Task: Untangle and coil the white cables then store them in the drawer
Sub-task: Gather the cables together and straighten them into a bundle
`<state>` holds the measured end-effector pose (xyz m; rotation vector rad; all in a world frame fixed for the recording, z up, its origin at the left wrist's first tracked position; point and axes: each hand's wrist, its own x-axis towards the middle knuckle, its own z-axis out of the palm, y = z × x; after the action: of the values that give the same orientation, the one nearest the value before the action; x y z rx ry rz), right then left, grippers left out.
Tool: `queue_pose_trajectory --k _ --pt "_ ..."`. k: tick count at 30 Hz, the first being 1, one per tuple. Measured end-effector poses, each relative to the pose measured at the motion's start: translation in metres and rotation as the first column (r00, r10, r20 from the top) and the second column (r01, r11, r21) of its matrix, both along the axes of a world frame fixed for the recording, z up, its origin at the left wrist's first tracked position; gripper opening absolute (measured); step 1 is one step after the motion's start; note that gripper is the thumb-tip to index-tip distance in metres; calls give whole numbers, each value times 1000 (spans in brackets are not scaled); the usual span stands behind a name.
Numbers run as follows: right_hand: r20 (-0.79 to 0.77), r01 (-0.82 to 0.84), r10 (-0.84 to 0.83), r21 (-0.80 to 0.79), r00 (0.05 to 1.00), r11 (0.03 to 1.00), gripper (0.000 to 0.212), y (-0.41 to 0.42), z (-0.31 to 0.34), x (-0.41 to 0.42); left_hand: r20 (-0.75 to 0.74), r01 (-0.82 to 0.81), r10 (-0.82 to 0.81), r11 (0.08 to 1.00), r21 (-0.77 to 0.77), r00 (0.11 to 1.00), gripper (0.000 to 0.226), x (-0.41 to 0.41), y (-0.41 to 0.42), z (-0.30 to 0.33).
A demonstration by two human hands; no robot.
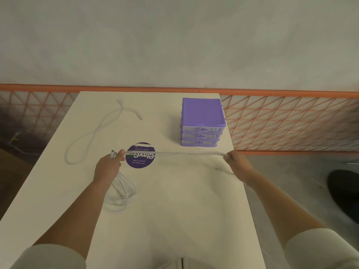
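Note:
A white cable (186, 153) is stretched taut in a doubled strand above the table between my two hands. My left hand (109, 165) pinches its plug ends at the left. My right hand (236, 162) grips the folded end at the right, near the table's right edge. A loosely coiled white cable (121, 193) lies on the table under my left wrist. Another white cable (93, 133) lies in a long open loop at the far left, its two ends crossing near the back. The purple drawer unit (202, 123) stands at the back right with its three drawers shut.
The white table (174, 210) has a round purple sticker (140, 155) at its middle, under the stretched cable. An orange mesh fence (291, 121) runs behind and right of the table. Grey floor and a dark object (343, 187) lie to the right.

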<state>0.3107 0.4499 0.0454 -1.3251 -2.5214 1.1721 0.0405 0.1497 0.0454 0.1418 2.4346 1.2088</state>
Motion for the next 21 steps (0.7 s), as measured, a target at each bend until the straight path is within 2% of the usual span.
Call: queue_pose_trajectory --k 2,8,14,18,21 --pt "24 -40 38 79 999 996 16 9 5 3 9 10 -10 1000 -8 1000 40 -2 1 0" --pt "8 -90 90 103 996 991 16 30 10 15 41 85 -83 996 -42 996 39 -4 12 1" --pt "150 -105 72 230 986 968 20 45 2 15 77 121 -117 992 -42 990 40 -3 19 4" --pt "307 -117 55 188 950 975 29 45 -20 12 63 135 -131 990 -51 989 41 -1 18 3" --pt "466 -226 122 174 876 958 32 39 -35 17 43 151 -149 986 -63 988 41 2 19 3"
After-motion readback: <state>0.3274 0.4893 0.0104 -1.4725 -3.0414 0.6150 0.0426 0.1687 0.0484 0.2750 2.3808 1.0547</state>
